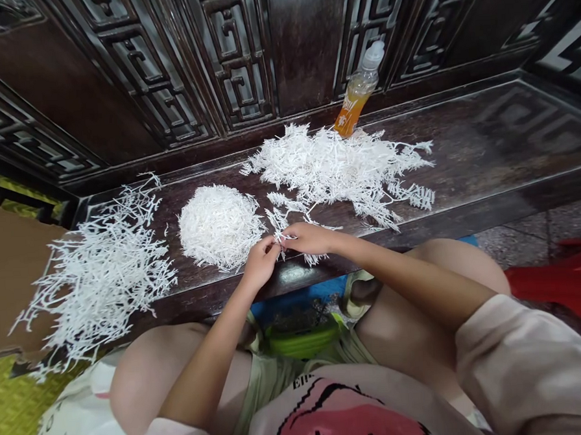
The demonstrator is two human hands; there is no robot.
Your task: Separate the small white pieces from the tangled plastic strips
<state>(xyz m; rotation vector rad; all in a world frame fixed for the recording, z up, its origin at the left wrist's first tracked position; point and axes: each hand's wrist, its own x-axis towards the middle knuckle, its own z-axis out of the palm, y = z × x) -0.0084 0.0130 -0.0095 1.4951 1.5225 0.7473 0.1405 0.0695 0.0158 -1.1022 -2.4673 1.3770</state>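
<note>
My left hand point(262, 263) and my right hand point(307, 237) meet near the front edge of the dark wooden bench, both with fingers pinched on a white branched piece point(280, 234). Just left of my hands is a rounded heap of small white bits point(219, 226). Behind and to the right spreads a larger pile of white comb-like branched pieces point(326, 163). At the far left lies a tangle of bare white branching stems point(111, 279), partly over a cardboard box. Some loose white pieces lie beside my right hand.
A bottle with orange liquid point(356, 91) stands behind the large pile, against the carved wooden backrest point(305, 48). The cardboard box point(11, 277) is at the left. Below the bench is a green plastic object point(304, 340); something red point(562, 287) is at the right.
</note>
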